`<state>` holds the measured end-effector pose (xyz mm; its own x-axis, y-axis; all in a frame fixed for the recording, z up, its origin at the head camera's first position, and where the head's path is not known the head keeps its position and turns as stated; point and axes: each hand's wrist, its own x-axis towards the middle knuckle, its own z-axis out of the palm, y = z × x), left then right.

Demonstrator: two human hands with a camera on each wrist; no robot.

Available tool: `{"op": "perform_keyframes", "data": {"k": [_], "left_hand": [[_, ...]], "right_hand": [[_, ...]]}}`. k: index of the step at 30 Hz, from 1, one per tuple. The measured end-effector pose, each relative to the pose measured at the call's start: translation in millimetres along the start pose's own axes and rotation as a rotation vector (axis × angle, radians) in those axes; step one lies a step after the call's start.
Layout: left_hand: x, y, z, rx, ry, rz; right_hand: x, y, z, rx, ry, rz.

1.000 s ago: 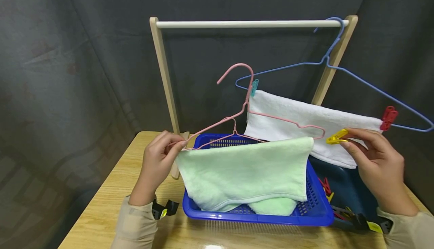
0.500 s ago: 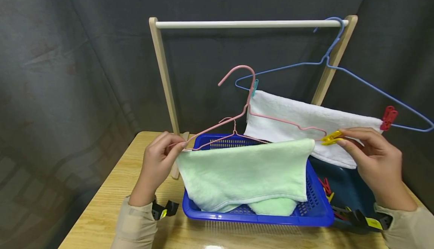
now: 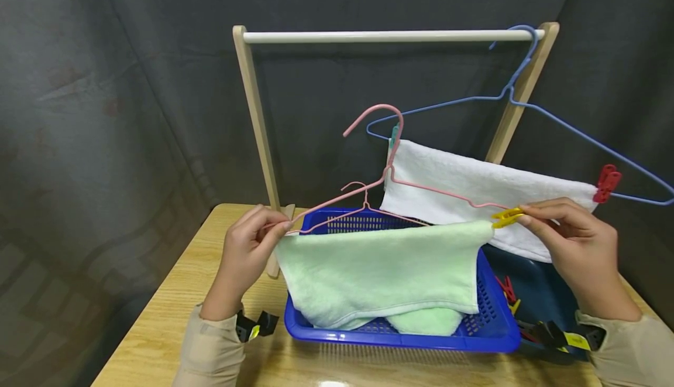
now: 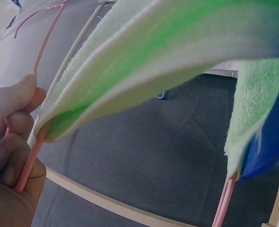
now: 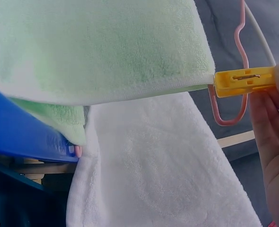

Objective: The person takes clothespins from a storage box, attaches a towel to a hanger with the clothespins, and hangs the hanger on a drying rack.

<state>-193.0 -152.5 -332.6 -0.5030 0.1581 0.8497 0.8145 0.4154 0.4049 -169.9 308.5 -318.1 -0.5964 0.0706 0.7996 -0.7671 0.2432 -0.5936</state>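
A pale green towel hangs folded over the lower bar of a pink hanger. The fingers and thumb of my left hand grip the hanger's left end, close to the towel's corner. At the opposite end, my right hand pinches a yellow clothespin. In the right wrist view, its nose meets the towel's top corner, and the hanger's looped end lies by it. Whether the clothespin has clamped the cloth I cannot tell.
Below the towel stands a blue basket holding another pink hanger and more green cloth. A blue hanger with a clipped white towel hangs from the rack's white rod. At right, a dark bin holds clothespins.
My right hand has moved left with the yellow clothespin, from beside the hanger's right end onto the towel's corner. The pink hanger has shifted slightly right and down; my left hand stays put.
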Motion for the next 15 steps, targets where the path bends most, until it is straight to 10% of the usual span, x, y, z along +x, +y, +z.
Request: {"op": "perform_keyframes", "data": {"k": [15], "left_hand": [[-0.7, 1.3, -1.5, -0.031, -0.017, -0.026]], "right_hand": [[0.6, -3.3, 0.1, -0.099, -0.050, 0.046]]}}
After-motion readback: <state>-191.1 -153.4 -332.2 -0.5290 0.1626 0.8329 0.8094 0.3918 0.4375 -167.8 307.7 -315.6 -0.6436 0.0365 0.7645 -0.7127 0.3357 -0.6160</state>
